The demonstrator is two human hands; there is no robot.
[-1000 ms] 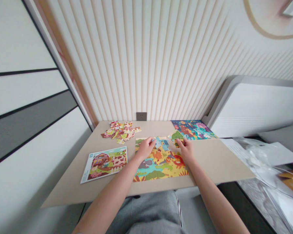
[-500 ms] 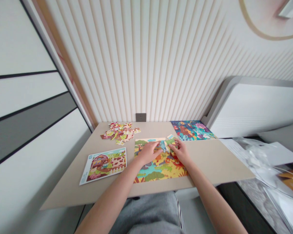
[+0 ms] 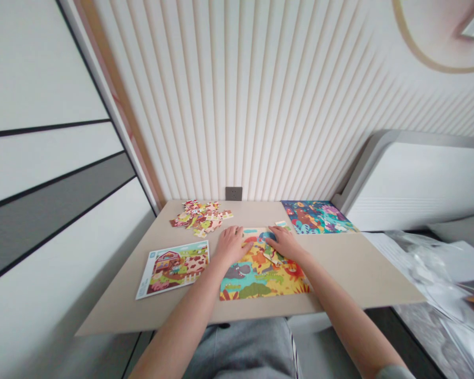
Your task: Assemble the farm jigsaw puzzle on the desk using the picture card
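An animal-scene jigsaw puzzle [image 3: 256, 276] lies on the table in front of me, showing a hippo, crocodiles and a lion. My left hand [image 3: 231, 246] rests over its upper left part, fingers stretched and apart, thumb toward the middle. Over the upper right part lies my right hand [image 3: 286, 243], its fingers extended on the puzzle and holding nothing that I can see. A loose puzzle piece [image 3: 272, 257] with a pale edge sits askew beneath the right hand. Another puzzle piece [image 3: 283, 225] shows just beyond the right fingers. Both hands partly hide the puzzle's upper area.
A heap of loose puzzle pieces [image 3: 201, 217] lies at the back left of the table [image 3: 353, 273]. Nearer me is a farm picture card [image 3: 174, 268]. A dark blue picture puzzle [image 3: 319, 216] sits at the back right. Plastic wrapping [image 3: 421, 258] lies beyond the right edge.
My hands have moved slightly apart and flattened onto the puzzle. The pieces that were raised between them now lie lower, partly under my right hand. The view has shifted a little.
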